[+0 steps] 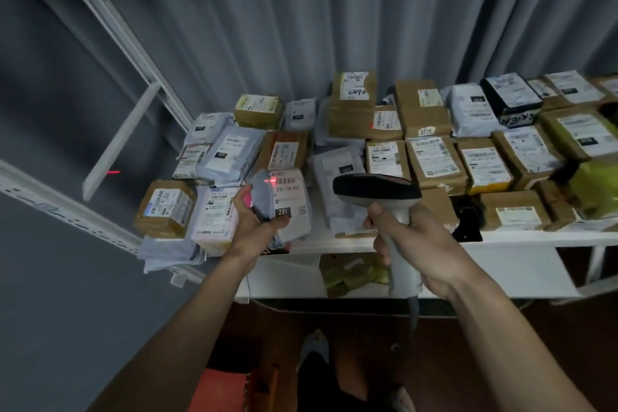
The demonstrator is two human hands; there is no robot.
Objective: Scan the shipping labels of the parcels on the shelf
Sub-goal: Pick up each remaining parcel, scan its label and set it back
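My left hand (255, 222) grips a grey poly-bag parcel (287, 201) with a white label marked 231, lifted above the front left of the white shelf (501, 239). A red laser line falls on the barcode at the label's top left. My right hand (406, 234) grips the handle of a grey and black barcode scanner (376, 192), whose head points left toward that parcel. Several brown boxes and grey bags with labels cover the shelf.
A grey curtain hangs behind the shelf. White metal uprights (127, 40) slant at the left, with a stray red laser mark beside them. A lower shelf holds yellow-green packages (351, 273). Dark floor, my legs and a red object lie below.
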